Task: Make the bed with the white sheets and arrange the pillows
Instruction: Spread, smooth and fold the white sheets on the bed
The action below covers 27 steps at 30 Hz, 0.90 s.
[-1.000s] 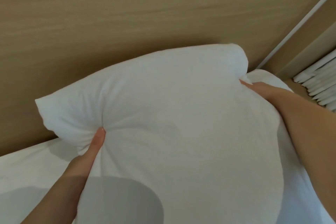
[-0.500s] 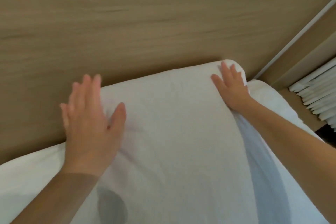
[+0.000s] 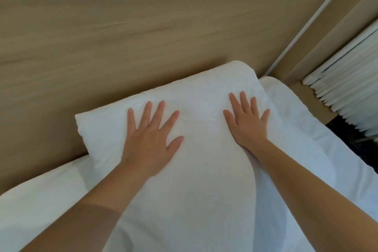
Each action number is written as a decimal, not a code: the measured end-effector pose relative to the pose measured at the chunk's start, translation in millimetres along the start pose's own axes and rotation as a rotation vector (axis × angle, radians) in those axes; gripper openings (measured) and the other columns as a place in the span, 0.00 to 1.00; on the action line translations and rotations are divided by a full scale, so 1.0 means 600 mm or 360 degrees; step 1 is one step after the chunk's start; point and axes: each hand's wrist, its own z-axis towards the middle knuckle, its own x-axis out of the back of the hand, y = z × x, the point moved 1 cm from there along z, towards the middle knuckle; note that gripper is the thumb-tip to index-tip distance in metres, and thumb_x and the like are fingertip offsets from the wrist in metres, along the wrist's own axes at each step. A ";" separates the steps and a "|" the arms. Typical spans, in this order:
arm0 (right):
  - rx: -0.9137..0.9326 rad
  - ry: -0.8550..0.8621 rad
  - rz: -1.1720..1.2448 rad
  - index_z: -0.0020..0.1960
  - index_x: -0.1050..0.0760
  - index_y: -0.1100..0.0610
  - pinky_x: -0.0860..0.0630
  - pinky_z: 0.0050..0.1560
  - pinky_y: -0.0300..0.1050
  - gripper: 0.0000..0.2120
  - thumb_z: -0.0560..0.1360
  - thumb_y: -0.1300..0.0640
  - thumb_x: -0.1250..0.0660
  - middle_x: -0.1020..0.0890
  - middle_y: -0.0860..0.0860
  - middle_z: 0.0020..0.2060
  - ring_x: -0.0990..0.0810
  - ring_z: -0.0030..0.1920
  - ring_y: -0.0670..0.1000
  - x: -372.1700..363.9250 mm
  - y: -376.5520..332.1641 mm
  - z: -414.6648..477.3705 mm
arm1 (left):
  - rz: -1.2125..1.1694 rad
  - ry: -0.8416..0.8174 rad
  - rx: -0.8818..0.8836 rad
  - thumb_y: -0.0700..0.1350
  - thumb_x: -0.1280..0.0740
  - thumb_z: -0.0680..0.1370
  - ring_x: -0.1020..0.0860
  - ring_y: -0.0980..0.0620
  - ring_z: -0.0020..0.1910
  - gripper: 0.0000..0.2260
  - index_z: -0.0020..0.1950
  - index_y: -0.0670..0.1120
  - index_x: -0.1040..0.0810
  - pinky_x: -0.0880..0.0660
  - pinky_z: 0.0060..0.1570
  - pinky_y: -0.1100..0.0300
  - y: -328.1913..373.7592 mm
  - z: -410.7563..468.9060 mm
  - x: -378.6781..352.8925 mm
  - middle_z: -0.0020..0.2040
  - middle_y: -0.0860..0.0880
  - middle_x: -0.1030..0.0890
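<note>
Pressing down on a white pillow (image 3: 204, 165) with two flat hands. Left hand (image 3: 150, 139) on the left part of the pillow, fingers straight and spread wide, gripping nothing. Right hand (image 3: 248, 124) on the right part, fingers straight too, also gripping nothing, just resting on top. Pillow lying flat at the far end of the bed, on the white sheet (image 3: 36, 206), far edge touching the brown wooden wall (image 3: 143, 26). White curtain (image 3: 347, 98) off to the far right, apart from the bed.

Looks soft and puffy, sinking a little under the palms. Probably very light and easy to lift. Not breakable, not slippery, but floppy: likely to sag in the middle if picked up by one corner. Best to take hold at the two short ends, left and right, one hand on each, pinching a good bunch of cloth and stuffing together. For smoothing, no need to grab at all: just pat with flat palms and slide from the middle out to the sides. Gentle pushes only, so as not to shove it off its spot by the wall.
</note>
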 end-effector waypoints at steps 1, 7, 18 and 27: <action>-0.0105 -0.0018 0.0014 0.78 0.64 0.39 0.62 0.74 0.68 0.29 0.78 0.33 0.65 0.60 0.45 0.79 0.61 0.79 0.55 0.000 0.007 0.004 | 0.0001 -0.0003 0.0059 0.67 0.72 0.73 0.66 0.45 0.77 0.32 0.78 0.61 0.64 0.65 0.72 0.36 -0.019 0.013 -0.005 0.79 0.51 0.66; -0.0690 -0.0126 0.0175 0.79 0.61 0.40 0.61 0.72 0.70 0.30 0.79 0.34 0.62 0.58 0.46 0.79 0.60 0.79 0.56 -0.004 0.056 -0.099 | 0.0053 -0.0097 -0.0051 0.65 0.70 0.75 0.66 0.42 0.77 0.30 0.76 0.57 0.69 0.65 0.72 0.36 -0.052 0.022 -0.015 0.78 0.47 0.67; -0.1755 0.0304 0.1340 0.80 0.56 0.48 0.49 0.75 0.59 0.35 0.79 0.35 0.48 0.52 0.52 0.80 0.48 0.78 0.58 -0.032 -0.044 -0.368 | 0.0277 -0.0422 -0.0458 0.65 0.60 0.79 0.64 0.40 0.77 0.34 0.78 0.50 0.67 0.58 0.75 0.41 -0.133 0.008 0.066 0.78 0.43 0.67; -0.2128 0.0411 0.2479 0.73 0.36 0.43 0.36 0.70 0.59 0.56 0.53 0.13 0.44 0.31 0.46 0.71 0.31 0.69 0.54 -0.123 0.025 -0.391 | 0.0173 -0.0253 -0.1057 0.68 0.63 0.76 0.66 0.44 0.77 0.33 0.78 0.58 0.65 0.61 0.74 0.39 -0.035 0.082 0.046 0.78 0.49 0.67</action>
